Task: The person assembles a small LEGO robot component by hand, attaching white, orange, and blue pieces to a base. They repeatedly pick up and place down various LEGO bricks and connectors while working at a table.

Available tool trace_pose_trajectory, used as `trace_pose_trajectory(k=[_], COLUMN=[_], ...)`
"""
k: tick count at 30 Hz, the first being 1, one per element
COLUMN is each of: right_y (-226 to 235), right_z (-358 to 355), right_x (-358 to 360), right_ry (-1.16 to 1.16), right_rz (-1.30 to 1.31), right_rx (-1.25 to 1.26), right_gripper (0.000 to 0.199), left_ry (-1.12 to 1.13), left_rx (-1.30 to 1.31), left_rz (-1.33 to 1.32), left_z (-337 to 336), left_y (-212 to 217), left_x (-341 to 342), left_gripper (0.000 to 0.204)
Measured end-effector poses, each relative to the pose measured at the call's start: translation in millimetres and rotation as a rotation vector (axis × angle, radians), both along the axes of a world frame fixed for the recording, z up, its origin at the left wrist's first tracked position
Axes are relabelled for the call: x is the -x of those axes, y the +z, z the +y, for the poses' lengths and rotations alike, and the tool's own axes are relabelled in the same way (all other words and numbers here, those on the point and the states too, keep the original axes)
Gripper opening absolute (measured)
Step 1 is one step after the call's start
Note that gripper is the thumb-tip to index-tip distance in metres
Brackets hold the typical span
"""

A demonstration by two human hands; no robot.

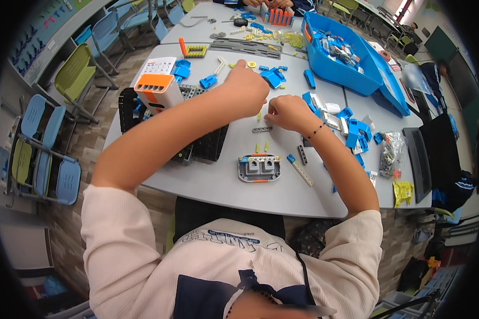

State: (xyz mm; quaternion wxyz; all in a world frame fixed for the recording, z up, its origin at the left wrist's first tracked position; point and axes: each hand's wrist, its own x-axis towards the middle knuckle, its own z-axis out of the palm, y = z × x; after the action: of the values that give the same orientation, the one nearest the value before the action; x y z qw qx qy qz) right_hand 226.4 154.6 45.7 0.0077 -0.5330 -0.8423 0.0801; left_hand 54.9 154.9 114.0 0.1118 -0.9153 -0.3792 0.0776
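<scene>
My left hand (247, 91) is over the middle of the table, one finger stretched toward a small yellow-green piece (231, 66) and the other fingers curled out of sight. Nothing shows in its grip. Close beside it, my right hand (291, 112) has its fingers bent together, and what they may hold is hidden. A yellow-green pin (259, 115) and a grey beam (262, 129) lie by its fingertips. Nearer to me sits a grey building-block module (259, 168) with a white beam across it. A blue-and-beige rod (300, 170) and a dark beam (303, 154) are to its right.
On the left stands a tracked model with an orange-and-white box (157, 91). Blue and white blocks (356, 133) are scattered on the right. Behind them is a blue bin (340, 56), with a laptop (418, 165) at the right edge. Another person's hands work at the far end.
</scene>
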Motion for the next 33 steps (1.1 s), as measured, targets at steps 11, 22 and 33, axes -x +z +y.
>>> trace_pose_trajectory(k=[11, 22, 33], right_y=[44.6, -7.7, -19.2], right_z=[71.6, 223.6, 264.6], right_x=[-44.8, -40.5, -32.3], right_ry=[-0.19, -0.267, -0.378], right_rz=[0.285, 0.186, 0.146], right_rx=[-0.107, -0.301, -0.293], right_gripper=[0.026, 0.022, 0.015], left_ry=[-0.793, -1.011, -0.884], left_rx=[-0.166, 0.174, 0.267], left_rz=[-0.594, -0.513, -0.428], left_z=[-140.3, -146.9, -132.5], left_y=[-78.4, -150.3, -161.6], left_x=[38.8, 31.1, 38.4], left_gripper=[0.036, 0.057, 0.072])
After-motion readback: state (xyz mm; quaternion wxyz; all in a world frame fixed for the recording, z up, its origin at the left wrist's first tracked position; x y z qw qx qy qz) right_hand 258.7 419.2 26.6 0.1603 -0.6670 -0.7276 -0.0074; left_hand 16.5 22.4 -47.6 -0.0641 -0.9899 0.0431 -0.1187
